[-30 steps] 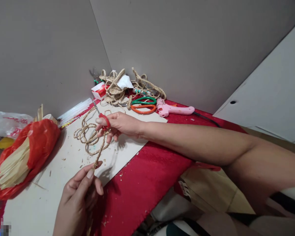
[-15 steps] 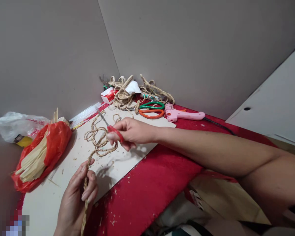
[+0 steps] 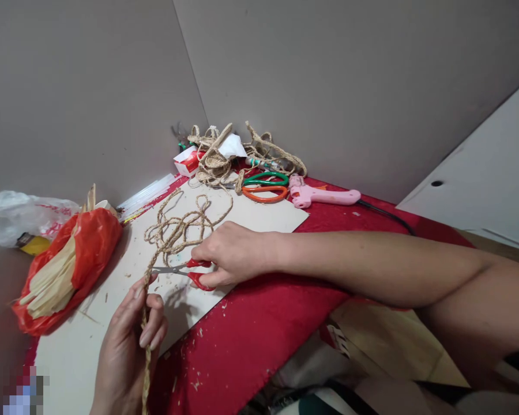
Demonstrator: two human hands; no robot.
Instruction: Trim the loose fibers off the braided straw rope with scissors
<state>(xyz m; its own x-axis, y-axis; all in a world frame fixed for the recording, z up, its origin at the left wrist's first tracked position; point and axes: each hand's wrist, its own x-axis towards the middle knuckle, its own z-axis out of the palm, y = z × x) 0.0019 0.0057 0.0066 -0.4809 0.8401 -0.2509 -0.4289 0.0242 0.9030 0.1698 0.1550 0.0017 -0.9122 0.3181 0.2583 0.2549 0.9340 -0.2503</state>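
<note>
A braided straw cord (image 3: 146, 374) runs up through my left hand (image 3: 132, 331), whose thumb and fingers are closed on it. Beyond the fingertips it continues into loose loops on the white board (image 3: 259, 216). My right hand (image 3: 236, 253) grips small red-handled scissors (image 3: 199, 274), fingers in the handle loops. Their slim blades are parted slightly and point left, with the tips at the cord just above my left fingertips. Whether the blades touch the cord I cannot tell.
A red plastic bag of straw strips (image 3: 97, 242) lies left, beside a clear bag (image 3: 30, 213). At the back are coiled cord (image 3: 216, 167), a red-white box (image 3: 187, 161), green-and-orange-handled scissors (image 3: 266, 193) and a pink glue gun (image 3: 324, 196) with a black cable. Red cloth (image 3: 259, 323) covers the table.
My right hand has turned the scissors and brought them down, so their blades now sit at the cord, opened a little. My left hand keeps its hold on the cord.
</note>
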